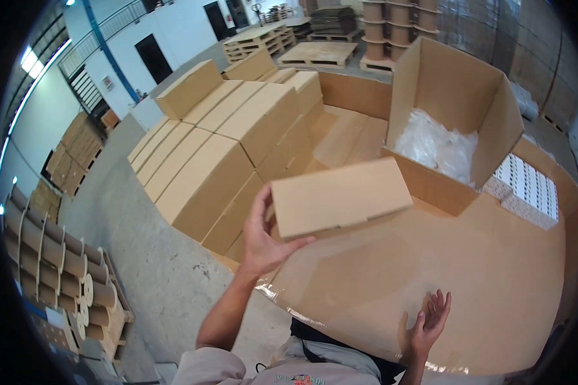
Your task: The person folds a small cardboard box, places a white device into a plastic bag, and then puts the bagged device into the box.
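Observation:
A closed brown cardboard box [340,196] is tilted above the cardboard-covered table [424,282]. My left hand [263,237] grips its left end, with the thumb along the lower edge and the other fingers partly hidden behind it. Apart from the box, at the lower right, my right hand [430,321] is over the table near its front edge, fingers spread and holding nothing. Stacked closed boxes [205,167] of similar look stand just left of and behind the held box.
An open carton [456,83] with clear plastic bags [437,144] stands at the back right. Beside it are white patterned boxes [526,186]. Large spools [64,263] on a pallet stand at the left, and wooden pallets [318,54] lie farther back.

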Demonstrator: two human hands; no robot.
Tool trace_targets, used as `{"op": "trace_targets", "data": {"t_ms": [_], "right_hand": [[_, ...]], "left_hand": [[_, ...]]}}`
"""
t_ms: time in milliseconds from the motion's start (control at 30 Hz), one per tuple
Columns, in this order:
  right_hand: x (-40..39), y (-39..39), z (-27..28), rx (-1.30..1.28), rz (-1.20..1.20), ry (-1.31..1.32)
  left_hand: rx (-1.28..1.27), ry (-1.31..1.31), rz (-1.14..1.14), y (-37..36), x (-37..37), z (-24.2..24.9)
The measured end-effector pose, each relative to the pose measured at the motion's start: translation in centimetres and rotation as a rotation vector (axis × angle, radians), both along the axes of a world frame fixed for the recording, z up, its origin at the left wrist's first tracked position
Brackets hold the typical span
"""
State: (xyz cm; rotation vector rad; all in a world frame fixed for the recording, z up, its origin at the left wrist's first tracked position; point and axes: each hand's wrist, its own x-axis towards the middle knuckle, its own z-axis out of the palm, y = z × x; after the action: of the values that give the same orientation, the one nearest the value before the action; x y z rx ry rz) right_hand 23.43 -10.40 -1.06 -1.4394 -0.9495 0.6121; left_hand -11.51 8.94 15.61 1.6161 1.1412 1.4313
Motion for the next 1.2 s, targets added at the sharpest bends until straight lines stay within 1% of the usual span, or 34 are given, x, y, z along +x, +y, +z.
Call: {"op": "trace_targets", "data": {"t_ms": [133,200,233,433,467,533,633,733,800,833,867,933,967,1067,1167,1200], "right_hand": [[-0.1,0.2,-0.4,0.02,-0.022,0.013],[-0.3,0.2,0.2,0.022,0.008,0.024],[-0.3,0.2,0.6,0.023,0.02,0.028],[-0.2,0.4,0.3,0.039,-0.043,0.081],[-0.4,0.3,0.3,0.006,-0.042,0.14],[-0.6,-0.2,1.3,-0.057,-0.044,0.256],[-1.2,0.1,3.0,-0.134,-0.075,0.004],[-0.7,0.0,1.0,-0.058,-0.075,0.194],[-0.6,0.0,1.1,-0.079,-0.083,0.125],[-0.7,0.0,1.1,-0.09,-0.089,0.09],[-0.6,0.1,0.5,-0.077,-0.079,0.128],[-0.3,-0.1,-0.7,-0.057,-0.066,0.198],[-0.1,-0.3,-0.8,-0.059,-0.073,0.196],[-0.9,0.2,0.2,-0.071,-0.096,0.199],[-1.2,0.3,0.8,-0.076,-0.11,0.21],[-1.3,0.3,0.9,-0.08,-0.115,0.214]], "left_hand": [[0.148,0.133,0.218,0.7,-3.3,8.2],[0.228,0.23,0.325,1.7,-5.2,11.8],[0.238,0.229,0.358,2.6,-6.4,13.2],[0.33,0.234,0.581,9.3,-13.1,19.2],[0.339,0.246,0.631,10.6,-14.4,19.5],[0.359,0.265,0.727,13.6,-17.4,19.2],[0.311,0.295,0.848,16.5,-20.0,18.0],[0.262,0.319,0.928,19.4,-22.3,16.0],[0.232,0.359,0.974,20.4,-22.9,14.7],[0.181,0.33,0.956,20.5,-22.8,14.3],[0.177,0.351,0.978,20.9,-23.1,13.8],[0.161,0.394,1.015,22.6,-24.3,11.5],[0.196,0.406,1.036,23.4,-25.1,10.2],[0.146,0.342,0.966,23.1,-25.2,9.5],[0.146,0.38,1.007,22.7,-24.7,9.5],[0.232,0.404,1.018,22.4,-24.0,9.8]]}}
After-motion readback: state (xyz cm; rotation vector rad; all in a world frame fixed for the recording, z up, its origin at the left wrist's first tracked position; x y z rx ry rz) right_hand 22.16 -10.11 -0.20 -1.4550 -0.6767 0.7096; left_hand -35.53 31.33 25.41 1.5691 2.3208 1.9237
